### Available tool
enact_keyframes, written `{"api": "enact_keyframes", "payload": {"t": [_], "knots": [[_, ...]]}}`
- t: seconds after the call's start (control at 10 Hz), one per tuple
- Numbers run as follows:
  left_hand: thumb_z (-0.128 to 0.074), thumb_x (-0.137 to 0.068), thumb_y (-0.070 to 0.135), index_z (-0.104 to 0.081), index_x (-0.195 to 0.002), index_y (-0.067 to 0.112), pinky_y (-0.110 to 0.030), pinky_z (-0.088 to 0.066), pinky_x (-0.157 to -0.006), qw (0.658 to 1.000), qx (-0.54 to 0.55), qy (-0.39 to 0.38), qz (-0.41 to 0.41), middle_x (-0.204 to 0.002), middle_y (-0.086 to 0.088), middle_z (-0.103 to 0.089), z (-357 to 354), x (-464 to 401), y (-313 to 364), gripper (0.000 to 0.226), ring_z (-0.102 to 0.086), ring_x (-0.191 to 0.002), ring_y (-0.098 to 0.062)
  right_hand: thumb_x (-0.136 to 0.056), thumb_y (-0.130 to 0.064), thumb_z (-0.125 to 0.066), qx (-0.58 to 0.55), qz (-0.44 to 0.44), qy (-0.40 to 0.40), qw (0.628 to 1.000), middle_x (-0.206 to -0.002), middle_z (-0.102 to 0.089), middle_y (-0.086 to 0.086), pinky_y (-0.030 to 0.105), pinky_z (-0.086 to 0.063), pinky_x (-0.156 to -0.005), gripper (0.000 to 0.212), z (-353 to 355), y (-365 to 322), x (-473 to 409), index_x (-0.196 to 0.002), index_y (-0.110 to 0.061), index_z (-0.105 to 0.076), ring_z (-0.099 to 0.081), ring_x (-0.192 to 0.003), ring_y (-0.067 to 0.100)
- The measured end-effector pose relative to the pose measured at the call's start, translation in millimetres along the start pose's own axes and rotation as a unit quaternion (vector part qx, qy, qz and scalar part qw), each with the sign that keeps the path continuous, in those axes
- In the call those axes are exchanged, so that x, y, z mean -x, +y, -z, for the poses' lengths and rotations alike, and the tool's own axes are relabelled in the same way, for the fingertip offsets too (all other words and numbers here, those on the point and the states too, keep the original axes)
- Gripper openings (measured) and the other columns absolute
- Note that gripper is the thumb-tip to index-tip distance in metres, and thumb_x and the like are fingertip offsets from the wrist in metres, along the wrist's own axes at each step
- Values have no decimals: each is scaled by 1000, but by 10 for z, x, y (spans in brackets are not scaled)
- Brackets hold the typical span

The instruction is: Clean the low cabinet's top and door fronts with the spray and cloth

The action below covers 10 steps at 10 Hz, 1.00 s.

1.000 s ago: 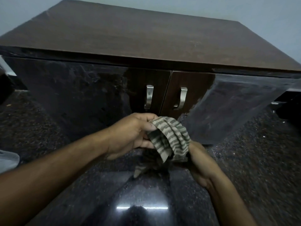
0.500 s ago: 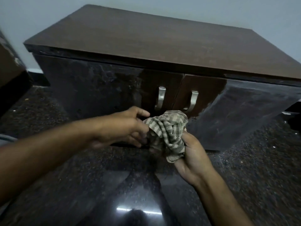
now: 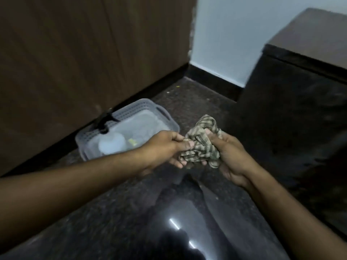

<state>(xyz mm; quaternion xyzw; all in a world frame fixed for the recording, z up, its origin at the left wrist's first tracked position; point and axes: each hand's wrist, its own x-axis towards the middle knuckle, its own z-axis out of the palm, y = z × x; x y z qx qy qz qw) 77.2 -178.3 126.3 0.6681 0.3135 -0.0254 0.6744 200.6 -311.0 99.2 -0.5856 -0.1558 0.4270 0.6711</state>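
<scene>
Presently, largest first. Low cabinet (image 3: 293, 102): standing at the right edge of view, heavy and rigid, not for lifting. Basket (image 3: 167, 115): sitting on the floor beside the wooden wall, light perforated plastic by the look. Spray bottle (image 3: 112, 143): lying inside the basket, likely smooth and slippery; I am judging the neck below the black trigger the best hold. Cloth (image 3: 201, 145): soft, limp, light, bunching between my hands; my left hand (image 3: 165, 149) is pinching one edge, my right hand (image 3: 231, 154) is gripping the wad.

The cabinet (image 3: 300, 87) runs off the right edge (doors unseen); basket (image 3: 131, 109) contents look blurred.
</scene>
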Motion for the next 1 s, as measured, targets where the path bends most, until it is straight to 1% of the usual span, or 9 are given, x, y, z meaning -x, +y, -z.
{"api": "enact_keyframes", "payload": {"t": [0.1, 0.2, 0.3, 0.4, 0.5, 0.6, 0.8, 0.9, 1.0], "knots": [[-71, -91, 18, -67, -86, 9, -39, -59, -64, 993, -20, 113, -12, -76, -13, -71, 375, -105, -143, 11, -64, -61, -23, -102, -16, -53, 12, -53, -11, 998, -105, -65, 42, 34, -51, -49, 34, -368, 106, -360, -116, 13, -61, -61, -74, 41], [-75, -86, 21, -68, -87, 7, -44, -61, -67, 974, -32, 223, -3, -70, -14, -72, 706, -310, -304, 16, -66, -59, -25, -99, -6, -54, 107, -67, -22, 992, -102, -73, 28, 49, -59, -61, 18, -590, 196, -841, -109, 3, -66, -69, -79, 42], [-70, -90, 21, -65, -104, 5, -48, -62, -75, 959, 24, 281, 26, -80, -10, -71, 880, -538, -466, 21, -68, -69, -24, -96, -6, -59, 222, -66, -18, 973, -96, -77, 19, 69, -56, -77, 12, -750, 253, -1319, -107, -7, -65, -73, -89, 46], [-63, -92, 19, -57, -123, 15, -37, -54, -87, 958, -51, 279, 41, -111, -3, -66, 962, -689, -633, 32, -64, -99, -24, -97, -3, -60, 299, -69, -23, 951, -95, -72, 13, 41, -64, -61, 14, -893, 360, -1707, -109, -8, -60, -73, -73, 26], [-63, -92, 13, -47, -142, 16, -35, -46, -101, 960, -35, 274, 38, -123, 6, -54, 1013, -780, -775, 52, -52, -113, -16, -94, -8, -67, 348, -102, -54, 930, -96, -73, 10, 42, -65, -62, 16, -1014, 609, -1965, -110, -12, -65, -72, -80, 25], [-62, -92, 7, -44, -146, 17, -26, -41, -97, 968, -53, 245, 18, -124, 9, -49, 1044, -839, -895, 58, -49, -118, -11, -85, -22, -75, 412, -83, -72, 904, -101, -77, 3, 46, -61, -85, 29, -1028, 882, -2128, -114, -16, -73, -74, -91, 24], [-61, -92, 6, -41, -147, 12, -23, -41, -95, 967, -133, 217, 4, -133, -2, -56, 1162, -914, -1072, 59, -54, -122, -17, -89, -21, -66, 550, -41, -74, 831, -99, -75, 14, 32, -57, -79, 21, -1094, 1032, -2217, -106, -13, -75, -70, -90, 29], [-60, -94, 10, -40, -147, 9, -17, -32, -98, 948, -222, 227, -25, -146, -8, -48, 1201, -965, -1108, 58, -45, -131, -18, -79, -30, -60, 590, -50, -70, 803, -110, -69, 19, 41, -59, -86, 33, -1132, 1045, -2221, -106, -16, -70, -68, -97, 33], [-55, -98, 26, -30, -153, 9, -25, -23, -116, 917, -291, 267, -60, -159, -9, -35, 1220, -1055, -1053, 63, -30, -146, -21, -81, -42, -65, 650, -58, -56, 756, -138, -49, 19, 47, -49, -104, 58, -1141, 857, -2191, -132, -15, -55, -50, -127, 38]]}}
